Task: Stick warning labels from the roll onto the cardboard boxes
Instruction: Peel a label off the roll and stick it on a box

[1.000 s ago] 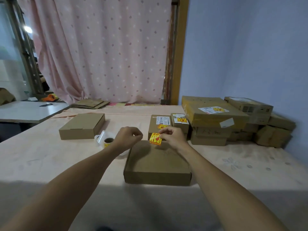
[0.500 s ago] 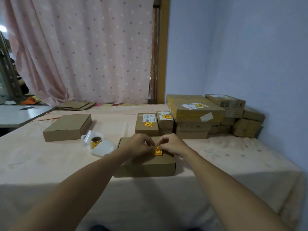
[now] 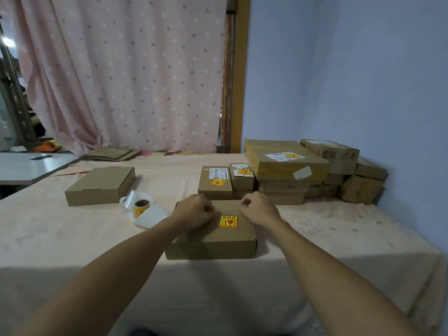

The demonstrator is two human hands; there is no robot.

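My fingertips are tucked under my palms, so I cannot see whether they pinch anything; the small print on the warning label point(image 3: 228, 221) is too fine to read, and the lower edge of the frame cuts off my forearms. My left hand point(image 3: 194, 210) is curled into a loose fist and rests on the left part of the lid of the cardboard box point(image 3: 213, 240) at the centre of the frame. My right hand point(image 3: 260, 209) is curled the same way at the lid's upper right. The two are apart, with the label between them and slightly lower. The label lies flat on the lid, near-square, its print upright towards me. The label roll point(image 3: 141, 206) stands on end on the surface point(image 3: 72, 238) left of the box, with white backing strip point(image 3: 151, 215) looping around it. A plain box point(image 3: 100, 185) sits at the left, and labelled boxes point(image 3: 214, 183) are stacked in the upper right.
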